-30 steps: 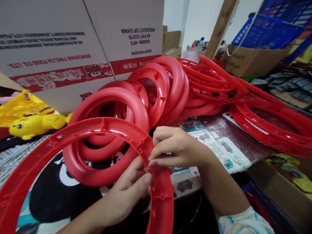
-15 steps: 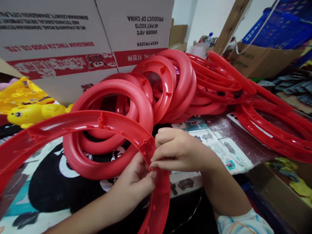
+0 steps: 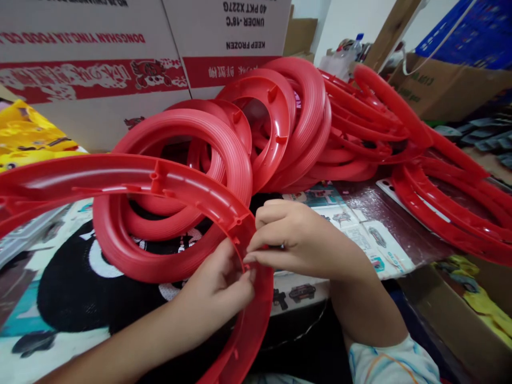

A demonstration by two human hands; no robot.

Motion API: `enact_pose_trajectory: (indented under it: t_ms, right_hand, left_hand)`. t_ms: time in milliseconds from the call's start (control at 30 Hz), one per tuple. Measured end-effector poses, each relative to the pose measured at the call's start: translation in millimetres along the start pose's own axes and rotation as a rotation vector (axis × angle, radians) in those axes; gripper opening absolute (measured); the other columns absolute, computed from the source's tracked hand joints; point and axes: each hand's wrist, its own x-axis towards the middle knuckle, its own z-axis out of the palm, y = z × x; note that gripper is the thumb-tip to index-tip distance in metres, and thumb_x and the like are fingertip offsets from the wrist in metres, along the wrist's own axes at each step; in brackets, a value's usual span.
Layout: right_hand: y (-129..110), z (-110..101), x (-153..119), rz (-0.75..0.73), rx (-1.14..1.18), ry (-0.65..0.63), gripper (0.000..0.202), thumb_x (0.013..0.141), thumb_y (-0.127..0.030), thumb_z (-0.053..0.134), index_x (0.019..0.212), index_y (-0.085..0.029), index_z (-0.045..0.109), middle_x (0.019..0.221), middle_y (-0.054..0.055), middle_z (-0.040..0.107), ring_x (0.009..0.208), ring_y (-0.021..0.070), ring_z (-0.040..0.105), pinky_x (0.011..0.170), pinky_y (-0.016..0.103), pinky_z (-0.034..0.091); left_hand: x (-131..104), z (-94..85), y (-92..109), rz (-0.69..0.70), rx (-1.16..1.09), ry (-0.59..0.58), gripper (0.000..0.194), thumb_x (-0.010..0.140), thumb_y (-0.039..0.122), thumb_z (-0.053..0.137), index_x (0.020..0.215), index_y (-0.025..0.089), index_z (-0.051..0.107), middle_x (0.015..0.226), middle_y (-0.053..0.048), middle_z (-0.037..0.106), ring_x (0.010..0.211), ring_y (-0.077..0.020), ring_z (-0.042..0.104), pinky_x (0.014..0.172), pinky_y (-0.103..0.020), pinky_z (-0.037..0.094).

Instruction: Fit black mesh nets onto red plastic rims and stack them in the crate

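A large glossy red plastic ring (image 3: pixel 188 186), its hollow ribbed side showing, spans the left and lower middle of the view. My left hand (image 3: pixel 224 285) is closed on the ring's inner edge, thumb bent over it. On the same edge, just to the right, my right hand (image 3: pixel 286 237) pinches with thumb and fingertips; a small bit of red shows between its fingers, too small to name. Both hands' fingertips nearly meet at the rim. Behind them, a thick ridged red ring (image 3: pixel 172 269) leans on a pile of similar rings (image 3: pixel 306 106).
White cartons (image 3: pixel 236 48) stand behind the pile. Thin red rings (image 3: pixel 452 208) lie at the right. A yellow toy (image 3: pixel 24 157) is at the far left. At the lower right, an open cardboard box (image 3: pixel 444 320) holds yellow items. A blue basket (image 3: pixel 468 34) is at upper right.
The view has shifted, so the cartons and pile sit higher. The large ring has tilted, its left part now flatter. Both hands keep their grip at the rim.
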Motion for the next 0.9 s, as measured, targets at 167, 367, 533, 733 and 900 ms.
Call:
enact_pose_trajectory:
  t_ms: [167, 367, 533, 733, 900]
  right_hand:
    - [3, 2, 0, 0.104, -0.078, 0.084, 0.017, 0.082, -0.029, 0.070, 0.074, -0.013, 0.070, 0.072, 0.001, 0.062, 0.064, 0.0092, 0.052, 0.059, 0.022, 0.036]
    - [5, 4, 1, 0.036, -0.098, 0.151, 0.022, 0.081, -0.035, 0.071, 0.080, -0.014, 0.069, 0.065, -0.002, 0.059, 0.060, 0.0088, 0.050, 0.059, 0.022, 0.035]
    - [6, 4, 1, 0.009, -0.011, 0.130, 0.015, 0.085, -0.028, 0.066, 0.080, -0.013, 0.068, 0.073, 0.001, 0.061, 0.066, 0.0096, 0.053, 0.061, 0.022, 0.038]
    - [9, 5, 0, -0.078, 0.020, 0.169, 0.012, 0.089, -0.012, 0.055, 0.087, -0.012, 0.067, 0.084, 0.004, 0.062, 0.076, 0.0101, 0.058, 0.068, 0.022, 0.046]
    - [8, 8, 0, -0.167, 0.009, 0.244, 0.018, 0.093, -0.012, 0.048, 0.088, -0.015, 0.065, 0.089, 0.004, 0.063, 0.082, 0.0098, 0.059, 0.076, 0.024, 0.048]
  left_hand:
    - [2, -1.8, 9, -0.028, 0.003, -0.016, 0.024, 0.078, 0.013, 0.058, 0.100, 0.019, 0.050, 0.085, 0.000, 0.058, 0.074, -0.0118, 0.055, 0.065, -0.022, 0.047]
    - [1, -2.4, 13, -0.001, 0.024, 0.013, 0.027, 0.076, 0.014, 0.061, 0.100, 0.019, 0.050, 0.075, 0.004, 0.052, 0.067, -0.0094, 0.049, 0.060, -0.020, 0.046]
    - [1, -2.3, 13, 0.005, 0.032, 0.039, 0.027, 0.075, 0.014, 0.061, 0.099, 0.019, 0.050, 0.079, 0.002, 0.058, 0.070, -0.0106, 0.053, 0.062, -0.020, 0.047]
    - [0, -1.4, 12, 0.016, 0.045, 0.054, 0.026, 0.076, 0.016, 0.060, 0.100, 0.019, 0.050, 0.081, 0.002, 0.059, 0.074, -0.0121, 0.057, 0.066, -0.021, 0.048]
    - [-2, 0.1, 14, 0.005, 0.110, 0.013, 0.017, 0.075, 0.013, 0.056, 0.090, 0.020, 0.048, 0.074, 0.004, 0.054, 0.066, -0.0115, 0.051, 0.058, -0.022, 0.044]
